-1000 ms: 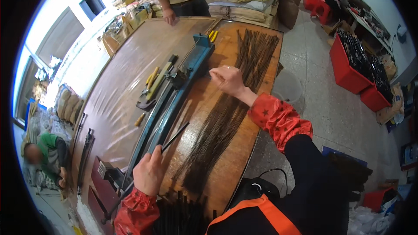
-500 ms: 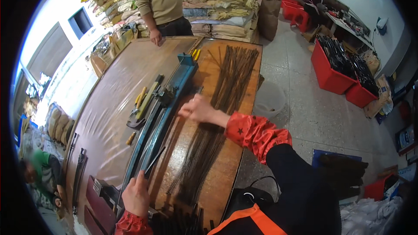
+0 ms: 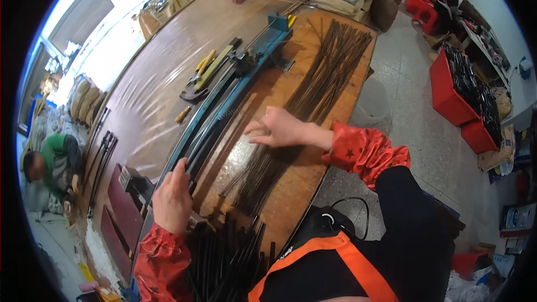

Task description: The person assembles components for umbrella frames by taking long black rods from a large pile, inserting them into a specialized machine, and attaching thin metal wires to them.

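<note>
Left hand (image 3: pixel 172 201): lay at blue rail (image 3: pixel 246 86), finger closure couldn't be told | Right hand (image 3: pixel 282 128): hung over springs (image 3: pixel 313 95), fingers bent, grip couldn't be told

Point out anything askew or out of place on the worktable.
At the far end of the bundle of thin brown strands, a few stray strands splay leftward, out of line with the rest. The clear sheet looks wrinkled too.

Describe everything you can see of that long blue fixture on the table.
The long blue fixture looks like painted metal: narrow body with a raised block at the far end and a dark mechanism mounted nearby. It lies lengthwise on the table. The left hand is at its near part; contact is unclear.
</note>
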A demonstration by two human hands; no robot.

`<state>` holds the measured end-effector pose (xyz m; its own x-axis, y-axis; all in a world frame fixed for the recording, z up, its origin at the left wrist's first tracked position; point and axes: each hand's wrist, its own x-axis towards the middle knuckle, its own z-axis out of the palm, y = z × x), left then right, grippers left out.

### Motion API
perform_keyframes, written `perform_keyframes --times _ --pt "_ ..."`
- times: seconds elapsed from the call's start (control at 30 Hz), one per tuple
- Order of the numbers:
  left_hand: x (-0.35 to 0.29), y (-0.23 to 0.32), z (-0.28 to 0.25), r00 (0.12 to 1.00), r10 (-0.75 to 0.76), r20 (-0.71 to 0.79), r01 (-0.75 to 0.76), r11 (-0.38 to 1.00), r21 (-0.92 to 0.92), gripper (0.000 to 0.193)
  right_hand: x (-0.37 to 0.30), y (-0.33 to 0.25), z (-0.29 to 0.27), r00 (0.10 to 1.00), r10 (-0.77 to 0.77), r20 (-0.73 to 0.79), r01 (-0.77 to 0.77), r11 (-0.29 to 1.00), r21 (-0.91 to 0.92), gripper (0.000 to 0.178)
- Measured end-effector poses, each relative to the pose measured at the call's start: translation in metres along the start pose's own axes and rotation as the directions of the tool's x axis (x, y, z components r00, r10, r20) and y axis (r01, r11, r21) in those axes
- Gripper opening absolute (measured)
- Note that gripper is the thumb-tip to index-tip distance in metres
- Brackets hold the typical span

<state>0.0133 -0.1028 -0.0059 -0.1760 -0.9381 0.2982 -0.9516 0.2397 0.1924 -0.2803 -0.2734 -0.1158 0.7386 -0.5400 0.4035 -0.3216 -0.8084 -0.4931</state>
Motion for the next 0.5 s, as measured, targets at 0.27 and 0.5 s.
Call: perform_keyframes --times 0.27,0.5 --pt "-0.046 0.018 -0.035 0.981 0.009 0.192 -0.018 0.999 0.047 0.036 0.028 0.091 -0.025 0.894 -0.129 -0.43 0.079 0.988 -0.132 0.035" --pt "-0.052 0.034 -0.039 0.98 -0.015 0.198 0.02 0.999 -0.026 0.034 0.088 0.218 -0.062 0.582 0.476 -0.659 -0.742 0.642 -0.192 0.087"
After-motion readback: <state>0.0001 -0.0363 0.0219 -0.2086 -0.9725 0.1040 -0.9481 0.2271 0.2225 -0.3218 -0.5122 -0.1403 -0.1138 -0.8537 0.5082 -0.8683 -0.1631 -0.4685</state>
